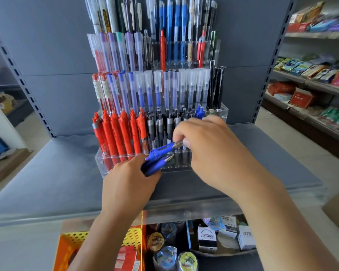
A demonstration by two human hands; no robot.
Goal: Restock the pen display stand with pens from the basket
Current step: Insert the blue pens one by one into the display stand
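Note:
A clear tiered pen display stand (102, 165) stands on a grey shelf, with rows of red, grey, blue and frosted pens. My left hand (127, 182) grips a bunch of blue pens (155, 165) in front of the stand's lowest tier. My right hand (209, 149) pinches the tip end of one blue pen (162, 149), which lies slanted just above the bunch. Two blue pens (200, 112) stand in the lowest tier, behind my right hand. A yellow-orange perforated basket (70, 239) sits below the shelf at bottom left, partly hidden by my left forearm.
The grey shelf (47, 182) runs to both sides of the stand. Below it are boxes marked VERSATILE (207, 238) and rolls of patterned tape (165, 255). Shelves of packaged goods (311, 71) line the aisle on the right.

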